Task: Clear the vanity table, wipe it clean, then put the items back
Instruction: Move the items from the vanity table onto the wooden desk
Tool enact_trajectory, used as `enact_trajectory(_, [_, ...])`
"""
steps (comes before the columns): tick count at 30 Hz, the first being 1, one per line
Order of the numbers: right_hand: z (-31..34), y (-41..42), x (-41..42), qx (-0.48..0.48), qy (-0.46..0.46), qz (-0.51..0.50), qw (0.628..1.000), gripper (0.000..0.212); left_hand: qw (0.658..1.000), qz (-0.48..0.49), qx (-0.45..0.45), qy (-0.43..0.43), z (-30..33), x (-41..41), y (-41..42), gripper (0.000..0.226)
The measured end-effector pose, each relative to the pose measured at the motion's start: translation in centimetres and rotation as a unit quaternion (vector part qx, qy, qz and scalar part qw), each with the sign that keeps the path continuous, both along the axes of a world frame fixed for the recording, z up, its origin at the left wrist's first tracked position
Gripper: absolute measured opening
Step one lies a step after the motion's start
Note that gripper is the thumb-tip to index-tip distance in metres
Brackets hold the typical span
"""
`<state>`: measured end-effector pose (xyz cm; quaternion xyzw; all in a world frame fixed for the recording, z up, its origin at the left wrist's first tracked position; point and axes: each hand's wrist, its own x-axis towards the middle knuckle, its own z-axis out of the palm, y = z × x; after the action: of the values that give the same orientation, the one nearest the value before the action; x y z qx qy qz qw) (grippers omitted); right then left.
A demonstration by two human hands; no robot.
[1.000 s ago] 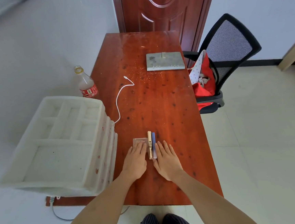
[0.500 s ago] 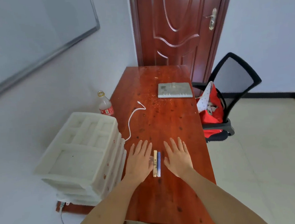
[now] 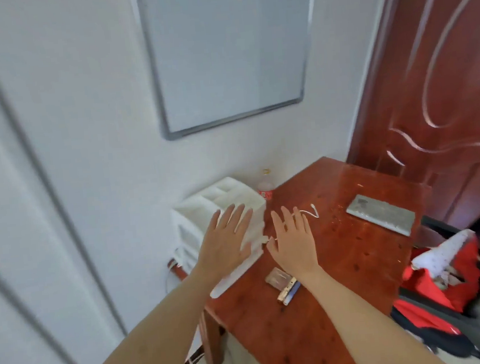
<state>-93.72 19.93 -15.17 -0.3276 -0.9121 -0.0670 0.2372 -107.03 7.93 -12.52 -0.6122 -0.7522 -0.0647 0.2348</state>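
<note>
Nearest on the reddish-brown wooden vanity table (image 3: 325, 313), a small beige flat case (image 3: 277, 278) and two slim sticks, one gold, one blue (image 3: 289, 292), are set together. Beyond them, the left hand (image 3: 226, 241) and right hand (image 3: 291, 239) are held flat, fingers spread, grasping nothing. Farther off, a white plastic drawer organiser (image 3: 220, 201), a white cable (image 3: 308, 212) and a grey flat slab (image 3: 381, 217) are noted. The putting-back step is judged in hand; next, the organiser would need gripping with both hands.
</note>
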Motion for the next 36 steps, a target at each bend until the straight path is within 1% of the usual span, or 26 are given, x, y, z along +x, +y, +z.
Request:
enact_trajectory(4, [2.6,-4.9,-4.1,0.045,0.035,0.120,0.991,0.055,0.995,0.095,0.030,0.015,1.3,-1.5,-8.1,0.064])
enact_trajectory(7, [4.0,-10.6,-7.9,0.039,0.057,0.200,0.977,0.057,0.983,0.179,0.041,0.019,2.0,-2.9,-15.5,0.065])
enact_trajectory(10, [5.2,-18.1,-11.3,0.040,0.070,0.286,0.955,0.056,0.960,0.274,0.054,0.026,2.8,-4.0,-24.2,0.066])
enact_trajectory(13, [6.1,-26.8,-14.0,0.042,0.078,0.375,0.923,0.055,0.928,0.365,0.067,0.030,3.6,-3.7,-33.8,0.067])
enact_trajectory(18, [6.3,-43.7,-15.5,0.014,0.086,0.512,0.855,0.055,0.859,0.508,0.063,0.028,3.7,0.6,-51.2,0.067])
enact_trajectory(21, [5.8,-53.9,-14.7,0.009,0.095,0.587,0.804,0.053,0.807,0.588,0.046,0.035,3.1,4.9,-61.0,0.068])
enact_trajectory(24, [4.6,-63.3,-13.0,-0.020,0.094,0.645,0.758,0.051,0.759,0.649,0.035,0.035,2.3,9.8,-69.3,0.074])
enact_trajectory(28, [2.7,-73.5,-10.2,-0.022,0.075,0.723,0.686,0.050,0.700,0.712,0.044,0.024,1.1,16.1,-77.6,0.071])
enact_trajectory(31, [1.5,-80.2,-8.6,-0.029,0.055,0.767,0.639,0.056,0.655,0.754,0.047,0.011,-0.1,19.7,-82.5,0.077])
enact_trajectory(36, [-0.3,-89.8,-8.1,-0.028,0.032,0.823,0.566,0.060,0.570,0.819,0.054,-0.031,-1.4,22.6,-88.7,0.069])
